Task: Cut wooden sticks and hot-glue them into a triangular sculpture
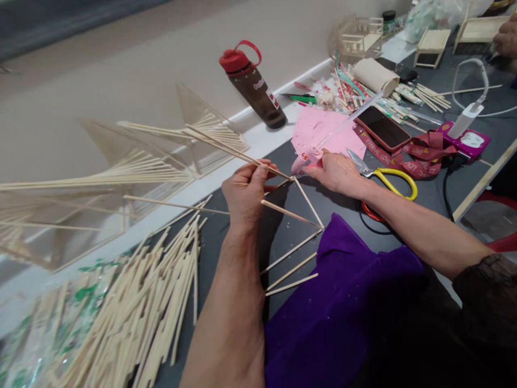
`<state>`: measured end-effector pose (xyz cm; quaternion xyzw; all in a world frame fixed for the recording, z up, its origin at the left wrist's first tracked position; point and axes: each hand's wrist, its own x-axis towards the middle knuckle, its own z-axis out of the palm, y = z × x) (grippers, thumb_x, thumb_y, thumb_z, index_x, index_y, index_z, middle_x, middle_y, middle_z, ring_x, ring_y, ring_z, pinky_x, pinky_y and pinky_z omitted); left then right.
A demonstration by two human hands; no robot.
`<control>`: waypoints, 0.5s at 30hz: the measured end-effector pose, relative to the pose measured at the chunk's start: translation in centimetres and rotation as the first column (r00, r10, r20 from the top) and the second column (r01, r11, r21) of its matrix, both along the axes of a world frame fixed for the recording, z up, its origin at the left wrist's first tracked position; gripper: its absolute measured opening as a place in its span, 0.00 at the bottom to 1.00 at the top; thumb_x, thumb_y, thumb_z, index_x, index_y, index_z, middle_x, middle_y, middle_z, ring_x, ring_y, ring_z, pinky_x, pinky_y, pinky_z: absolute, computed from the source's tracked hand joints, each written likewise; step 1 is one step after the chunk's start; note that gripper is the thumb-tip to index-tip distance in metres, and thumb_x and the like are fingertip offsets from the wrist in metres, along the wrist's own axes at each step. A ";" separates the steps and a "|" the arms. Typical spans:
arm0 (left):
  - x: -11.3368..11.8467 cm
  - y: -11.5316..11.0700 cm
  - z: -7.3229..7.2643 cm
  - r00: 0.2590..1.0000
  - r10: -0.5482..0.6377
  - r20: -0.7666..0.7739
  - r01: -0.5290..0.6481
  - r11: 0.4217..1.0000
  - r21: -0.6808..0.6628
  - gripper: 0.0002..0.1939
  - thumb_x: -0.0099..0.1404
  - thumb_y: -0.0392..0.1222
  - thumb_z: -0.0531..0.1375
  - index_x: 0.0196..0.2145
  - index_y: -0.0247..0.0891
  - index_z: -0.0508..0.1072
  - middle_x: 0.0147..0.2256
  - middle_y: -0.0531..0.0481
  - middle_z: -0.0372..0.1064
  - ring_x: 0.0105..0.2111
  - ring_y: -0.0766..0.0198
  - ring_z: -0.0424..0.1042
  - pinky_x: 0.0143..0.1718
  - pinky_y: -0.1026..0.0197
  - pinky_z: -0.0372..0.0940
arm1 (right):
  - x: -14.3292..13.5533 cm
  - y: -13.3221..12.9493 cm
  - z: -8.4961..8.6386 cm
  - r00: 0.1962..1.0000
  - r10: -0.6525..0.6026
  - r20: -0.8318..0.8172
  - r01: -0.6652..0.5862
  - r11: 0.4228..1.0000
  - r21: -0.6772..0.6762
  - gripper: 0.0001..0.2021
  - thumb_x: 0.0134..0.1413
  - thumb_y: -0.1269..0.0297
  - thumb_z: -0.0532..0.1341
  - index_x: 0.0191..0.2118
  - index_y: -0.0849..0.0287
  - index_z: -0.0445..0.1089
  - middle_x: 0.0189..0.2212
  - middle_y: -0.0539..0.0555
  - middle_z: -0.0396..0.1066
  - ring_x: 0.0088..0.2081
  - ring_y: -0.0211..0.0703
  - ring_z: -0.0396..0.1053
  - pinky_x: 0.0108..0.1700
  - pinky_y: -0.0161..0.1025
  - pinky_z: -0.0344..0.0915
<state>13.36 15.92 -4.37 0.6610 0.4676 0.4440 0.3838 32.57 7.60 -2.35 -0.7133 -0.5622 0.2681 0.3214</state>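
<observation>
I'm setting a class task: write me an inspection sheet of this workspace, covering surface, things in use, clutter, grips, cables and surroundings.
Surface: dark grey table, pale specks on it.
Job's things: angled stick frame, wooden sticks, pink glue gun.
Clutter: stick pile at left; scissors, phone and printed strap at right.
Grips: left-hand grip pinches the wooden sticks; right-hand grip holds the pink glue gun.
Cables: white cable near purple power block; black cable beside it.
Surroundings: wall, red-capped bottle, another person's hand at upper right.

glue gun [314, 155]: partly hidden by right hand [338, 171] | loose sticks [161, 291]: cut off below | wrapped sticks [52, 312]: blurred
</observation>
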 end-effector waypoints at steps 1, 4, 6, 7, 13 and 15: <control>0.0 0.0 0.0 1.000 0.000 0.000 0.000 1.000 -0.002 0.19 0.59 0.56 0.64 0.39 0.38 0.78 0.39 0.43 0.79 0.40 0.55 0.80 0.26 0.65 0.72 | 0.0 0.0 0.0 0.999 -0.018 0.039 0.017 1.000 0.008 0.21 0.62 0.48 0.61 0.50 0.61 0.74 0.44 0.64 0.78 0.47 0.56 0.76 0.45 0.46 0.67; 0.0 0.0 0.0 1.000 0.007 0.000 -0.007 1.000 -0.003 0.19 0.59 0.56 0.64 0.39 0.38 0.78 0.38 0.43 0.79 0.40 0.56 0.80 0.26 0.66 0.72 | 0.0 -0.1 0.2 0.998 -0.019 0.064 0.020 1.000 -0.003 0.22 0.62 0.48 0.60 0.51 0.61 0.74 0.45 0.63 0.78 0.45 0.54 0.76 0.44 0.45 0.67; 0.0 0.0 0.0 1.000 0.010 0.003 -0.010 1.000 -0.003 0.19 0.59 0.56 0.65 0.39 0.38 0.78 0.38 0.43 0.79 0.40 0.56 0.80 0.25 0.66 0.71 | 0.1 -0.2 0.3 0.999 0.006 0.047 -0.005 1.000 -0.013 0.22 0.62 0.48 0.60 0.51 0.60 0.74 0.44 0.61 0.78 0.46 0.52 0.76 0.44 0.44 0.66; 0.0 0.0 0.0 1.000 0.010 0.006 -0.010 1.000 -0.003 0.20 0.58 0.57 0.65 0.39 0.38 0.78 0.38 0.43 0.79 0.40 0.55 0.80 0.25 0.66 0.71 | 0.1 -0.3 0.3 0.999 0.019 0.038 -0.018 1.000 -0.013 0.21 0.63 0.48 0.59 0.50 0.60 0.74 0.42 0.60 0.79 0.45 0.52 0.76 0.44 0.43 0.66; 0.0 -0.1 0.1 1.000 0.012 -0.003 -0.012 1.000 0.003 0.20 0.59 0.57 0.65 0.40 0.37 0.78 0.38 0.43 0.79 0.39 0.56 0.80 0.25 0.66 0.72 | 0.3 -0.2 0.0 0.998 0.068 -0.008 -0.068 0.998 0.004 0.21 0.64 0.47 0.56 0.47 0.60 0.75 0.33 0.57 0.78 0.41 0.48 0.75 0.43 0.42 0.65; 0.1 0.0 0.1 1.000 0.015 0.001 -0.015 1.000 0.008 0.20 0.60 0.56 0.65 0.40 0.35 0.78 0.38 0.44 0.79 0.39 0.56 0.80 0.24 0.66 0.72 | 0.3 -0.3 0.0 0.997 0.076 0.001 -0.076 0.997 -0.006 0.22 0.64 0.48 0.56 0.47 0.61 0.75 0.33 0.57 0.78 0.40 0.48 0.75 0.43 0.42 0.65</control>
